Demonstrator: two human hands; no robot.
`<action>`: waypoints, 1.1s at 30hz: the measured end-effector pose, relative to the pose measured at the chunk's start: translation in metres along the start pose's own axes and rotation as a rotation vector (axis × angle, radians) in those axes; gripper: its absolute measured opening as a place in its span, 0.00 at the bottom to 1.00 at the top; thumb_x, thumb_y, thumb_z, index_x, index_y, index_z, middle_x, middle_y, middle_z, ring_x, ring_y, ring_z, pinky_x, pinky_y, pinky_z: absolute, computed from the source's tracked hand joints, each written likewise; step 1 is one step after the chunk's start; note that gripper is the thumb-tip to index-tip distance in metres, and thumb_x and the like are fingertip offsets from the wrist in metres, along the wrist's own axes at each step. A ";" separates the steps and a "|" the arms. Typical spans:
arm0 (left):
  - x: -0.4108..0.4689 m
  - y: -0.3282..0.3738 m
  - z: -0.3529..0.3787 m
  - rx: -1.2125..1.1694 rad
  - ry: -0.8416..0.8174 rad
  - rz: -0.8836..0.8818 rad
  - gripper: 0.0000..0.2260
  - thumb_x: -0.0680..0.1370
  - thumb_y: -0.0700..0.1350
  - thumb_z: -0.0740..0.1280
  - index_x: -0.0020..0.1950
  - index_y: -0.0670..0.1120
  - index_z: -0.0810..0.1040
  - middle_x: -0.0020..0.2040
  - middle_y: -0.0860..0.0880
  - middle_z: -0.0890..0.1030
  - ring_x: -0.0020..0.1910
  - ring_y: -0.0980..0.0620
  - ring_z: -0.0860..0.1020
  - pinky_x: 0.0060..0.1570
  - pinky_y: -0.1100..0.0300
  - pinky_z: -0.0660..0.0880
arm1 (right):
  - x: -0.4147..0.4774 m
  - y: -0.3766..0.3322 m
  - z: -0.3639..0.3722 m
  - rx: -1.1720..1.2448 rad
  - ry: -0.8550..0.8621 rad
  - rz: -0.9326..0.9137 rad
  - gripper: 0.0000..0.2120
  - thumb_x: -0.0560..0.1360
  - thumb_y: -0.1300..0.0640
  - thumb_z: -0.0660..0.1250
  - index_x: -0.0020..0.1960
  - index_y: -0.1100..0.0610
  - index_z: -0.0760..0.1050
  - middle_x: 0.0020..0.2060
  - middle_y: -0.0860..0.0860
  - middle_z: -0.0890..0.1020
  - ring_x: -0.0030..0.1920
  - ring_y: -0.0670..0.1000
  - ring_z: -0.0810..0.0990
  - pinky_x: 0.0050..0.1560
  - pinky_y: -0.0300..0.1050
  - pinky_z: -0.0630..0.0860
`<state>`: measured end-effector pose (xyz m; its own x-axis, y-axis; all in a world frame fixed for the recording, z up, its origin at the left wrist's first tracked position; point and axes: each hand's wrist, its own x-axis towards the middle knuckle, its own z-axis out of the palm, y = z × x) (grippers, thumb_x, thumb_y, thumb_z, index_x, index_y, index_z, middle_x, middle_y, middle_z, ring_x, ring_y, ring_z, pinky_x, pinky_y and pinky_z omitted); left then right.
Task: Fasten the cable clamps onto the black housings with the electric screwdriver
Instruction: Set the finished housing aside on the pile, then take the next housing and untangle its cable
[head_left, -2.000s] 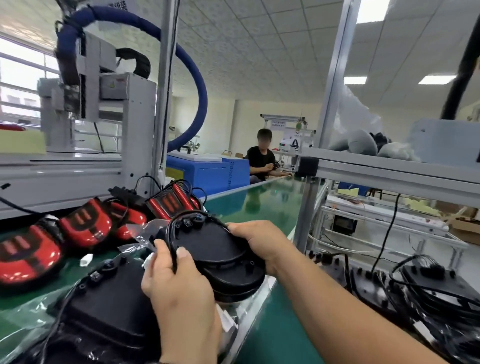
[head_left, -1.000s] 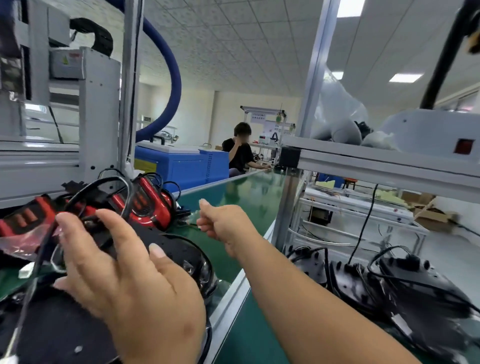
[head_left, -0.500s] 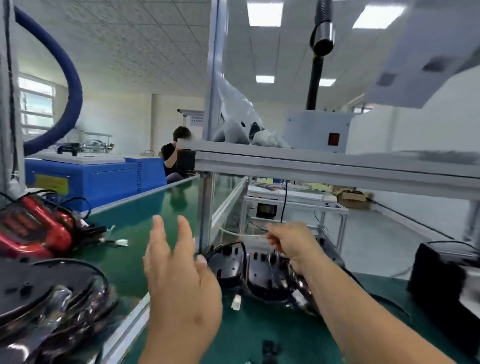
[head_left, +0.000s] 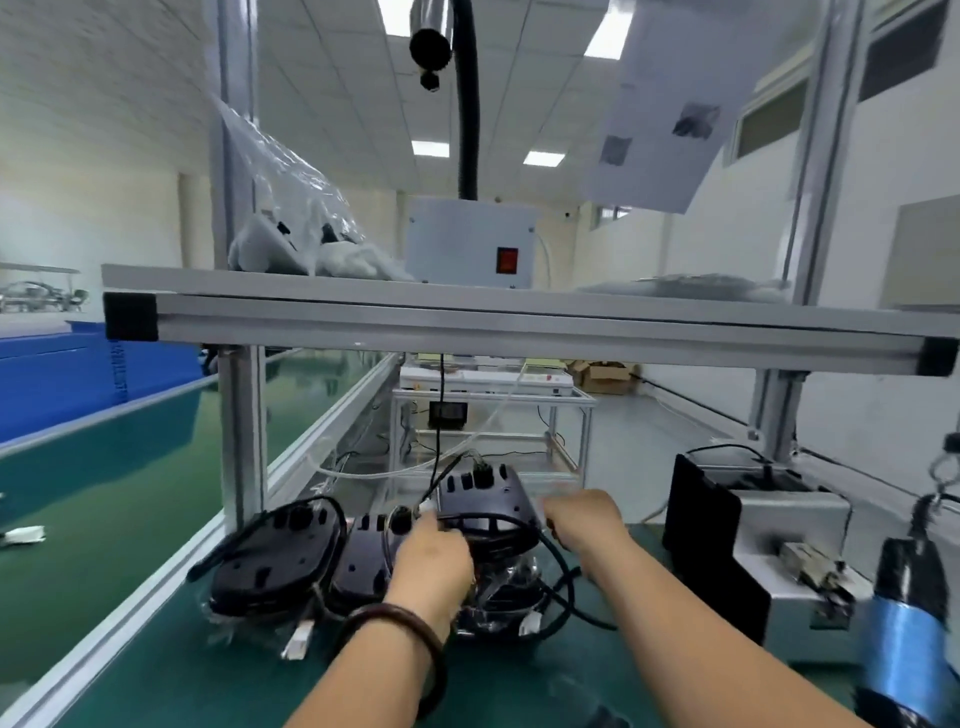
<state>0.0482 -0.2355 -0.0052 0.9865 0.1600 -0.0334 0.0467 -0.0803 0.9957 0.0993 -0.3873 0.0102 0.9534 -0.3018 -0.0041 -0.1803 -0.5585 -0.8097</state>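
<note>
— Where is the work sitting?
— On the green bench mat (head_left: 182, 675), under the aluminium shelf (head_left: 467, 322); the tilted black housing (head_left: 483, 496) is in the middle with its far end raised; two flat black housings (head_left: 280, 551) lie just to its left, side by side.
— And the hands?
— The left hand (head_left: 431, 556), a dark bracelet (head_left: 400, 623) on its wrist, has its fingers curled round the tilted housing's left edge; the right hand (head_left: 582, 519) grips the right edge the same way.
— The driver?
— The electric screwdriver (head_left: 904, 613), banded in blue, hangs at the far right, well apart from both hands; a black cable (head_left: 558, 566) loops out below the right wrist.
— Any clamps?
— Too blurred to tell.
</note>
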 end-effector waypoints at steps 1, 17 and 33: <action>0.016 -0.007 0.002 -0.007 0.019 -0.011 0.21 0.82 0.40 0.53 0.76 0.45 0.60 0.38 0.55 0.67 0.34 0.56 0.68 0.32 0.60 0.69 | 0.002 0.003 0.004 0.080 0.021 0.024 0.10 0.76 0.55 0.66 0.46 0.62 0.76 0.49 0.59 0.82 0.49 0.57 0.82 0.39 0.47 0.76; 0.047 -0.010 0.004 -0.285 -0.124 -0.034 0.18 0.82 0.42 0.57 0.72 0.53 0.66 0.62 0.44 0.77 0.59 0.44 0.77 0.59 0.48 0.75 | -0.008 -0.005 0.007 0.706 -0.331 0.259 0.10 0.76 0.58 0.68 0.51 0.65 0.77 0.34 0.59 0.78 0.28 0.55 0.77 0.26 0.44 0.77; -0.059 -0.001 0.023 0.109 -0.180 0.298 0.06 0.80 0.45 0.62 0.47 0.52 0.78 0.42 0.53 0.81 0.41 0.57 0.77 0.43 0.64 0.73 | -0.032 -0.022 -0.007 1.096 -0.123 0.208 0.05 0.73 0.63 0.69 0.46 0.65 0.74 0.30 0.59 0.78 0.32 0.57 0.77 0.42 0.53 0.81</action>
<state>-0.0064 -0.2673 -0.0066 0.9706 -0.0616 0.2325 -0.2403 -0.2031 0.9492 0.0715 -0.3710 0.0323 0.9580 -0.1976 -0.2080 -0.0860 0.4940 -0.8652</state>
